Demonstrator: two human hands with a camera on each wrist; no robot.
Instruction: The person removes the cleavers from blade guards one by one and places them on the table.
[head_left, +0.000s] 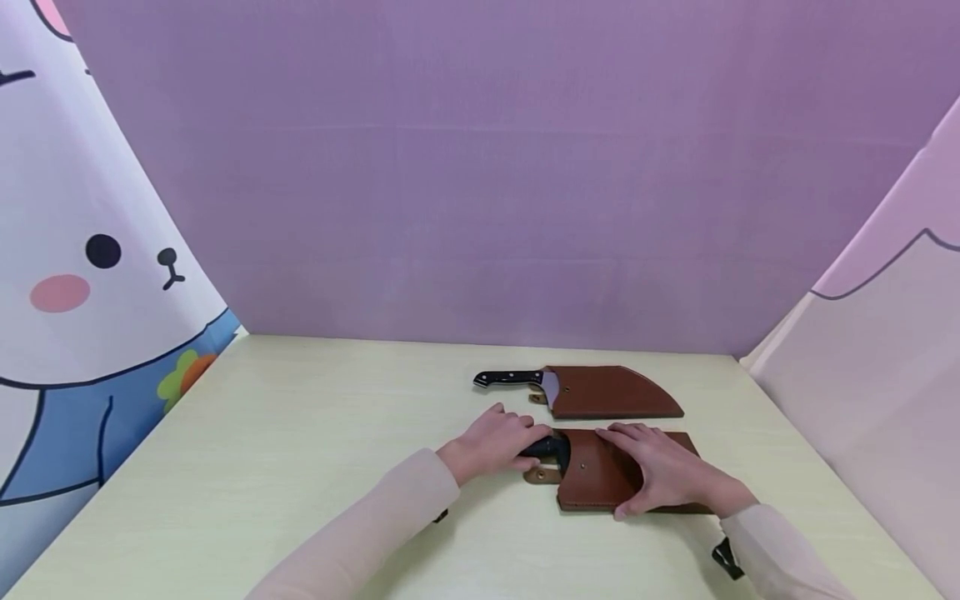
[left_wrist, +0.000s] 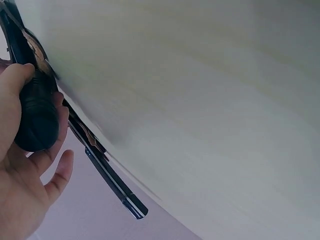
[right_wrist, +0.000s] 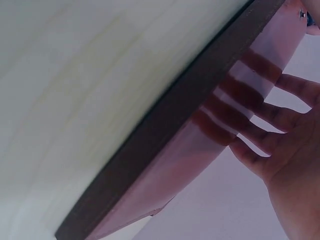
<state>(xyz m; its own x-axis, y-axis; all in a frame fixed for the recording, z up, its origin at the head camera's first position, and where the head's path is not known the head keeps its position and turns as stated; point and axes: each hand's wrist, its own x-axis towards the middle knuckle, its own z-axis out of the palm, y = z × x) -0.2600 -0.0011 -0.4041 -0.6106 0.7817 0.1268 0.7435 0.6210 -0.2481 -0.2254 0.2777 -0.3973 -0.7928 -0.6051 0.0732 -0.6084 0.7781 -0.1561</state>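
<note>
A cleaver in a brown leather sheath [head_left: 600,467] lies on the table, its black handle [left_wrist: 37,115] pointing left. My left hand [head_left: 498,442] grips that handle, thumb on one side and fingers around the other. My right hand [head_left: 663,467] rests on the sheath, thumb at its near edge; in the right wrist view its spread fingertips touch the glossy leather face. The blade is hidden inside the sheath. A small leather strap with a snap [head_left: 542,475] sticks out beside the handle.
Behind lies a second sheathed knife [head_left: 611,392], its black riveted handle [head_left: 510,378] pointing left and a bit of blade showing. The pale table [head_left: 337,400] meets a purple backdrop [head_left: 480,183]. Printed cloth panels stand at the left and right.
</note>
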